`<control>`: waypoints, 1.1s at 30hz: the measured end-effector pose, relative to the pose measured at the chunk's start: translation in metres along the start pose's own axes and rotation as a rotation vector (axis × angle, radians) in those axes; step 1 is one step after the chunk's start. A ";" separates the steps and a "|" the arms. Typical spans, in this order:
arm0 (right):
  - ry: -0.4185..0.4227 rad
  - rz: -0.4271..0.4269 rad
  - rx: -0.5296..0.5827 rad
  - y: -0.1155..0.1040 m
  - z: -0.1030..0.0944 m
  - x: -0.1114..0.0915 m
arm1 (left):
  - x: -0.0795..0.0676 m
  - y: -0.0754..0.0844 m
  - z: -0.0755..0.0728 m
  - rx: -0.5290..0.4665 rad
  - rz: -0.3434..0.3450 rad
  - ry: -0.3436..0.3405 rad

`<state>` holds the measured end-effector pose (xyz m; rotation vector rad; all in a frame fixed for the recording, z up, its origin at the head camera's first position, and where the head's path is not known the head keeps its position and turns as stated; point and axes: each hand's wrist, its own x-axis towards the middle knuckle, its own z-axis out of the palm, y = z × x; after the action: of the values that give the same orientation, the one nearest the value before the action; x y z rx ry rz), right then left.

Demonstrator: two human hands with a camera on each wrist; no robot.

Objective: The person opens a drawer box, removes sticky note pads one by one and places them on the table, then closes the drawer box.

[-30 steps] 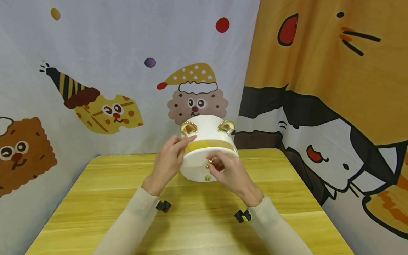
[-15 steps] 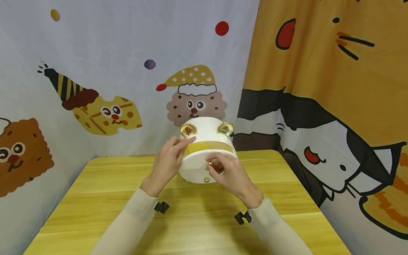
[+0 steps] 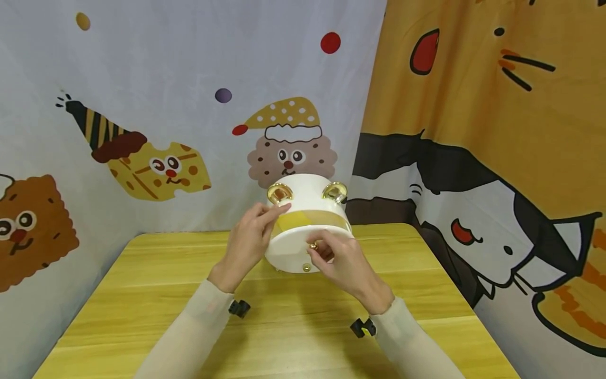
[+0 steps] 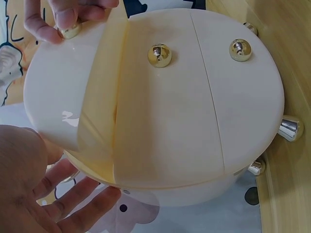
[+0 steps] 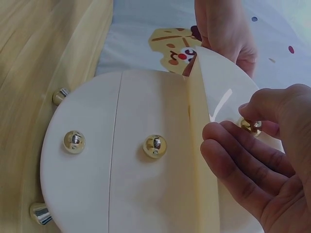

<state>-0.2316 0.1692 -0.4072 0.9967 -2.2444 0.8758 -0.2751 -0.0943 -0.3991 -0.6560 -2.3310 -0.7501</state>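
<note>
A white round-faced box [image 3: 286, 255] with gold knobs stands on its gold feet on the table. Its front has three sections; the top section [image 4: 60, 92] juts forward of the lower two, and a pale yellow edge [image 5: 194, 160] shows behind it. My right hand [image 3: 352, 266] pinches the top gold knob [image 5: 250, 126] between thumb and fingers. My left hand [image 3: 248, 245] rests against the box's upper left side, its fingers extended. In the wrist views, the middle knob [image 5: 155, 146] and the bottom knob [image 5: 74, 141] sit apart from both hands.
Two gold ear-shaped rings [image 3: 280, 193] stick up from the box's top. The wooden table [image 3: 284, 337] spreads in front and to both sides. Printed cartoon curtains [image 3: 165, 63] hang close behind and at the right.
The right hand has drawn the top knob slightly down and outward, and the top section has come forward with it; the middle knob is now hidden in the head view. The left hand stays in place.
</note>
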 end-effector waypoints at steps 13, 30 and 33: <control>-0.009 -0.011 0.002 -0.004 -0.002 -0.004 | -0.001 -0.003 0.002 -0.007 0.009 0.007; 0.005 -0.075 -0.004 -0.006 -0.003 -0.006 | -0.001 -0.005 0.002 -0.015 0.036 0.013; -0.002 -0.073 -0.001 -0.007 -0.004 -0.007 | -0.001 -0.006 0.002 -0.019 0.038 0.012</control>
<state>-0.2210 0.1716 -0.4072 1.0729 -2.1957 0.8425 -0.2787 -0.0974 -0.4030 -0.7007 -2.2968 -0.7578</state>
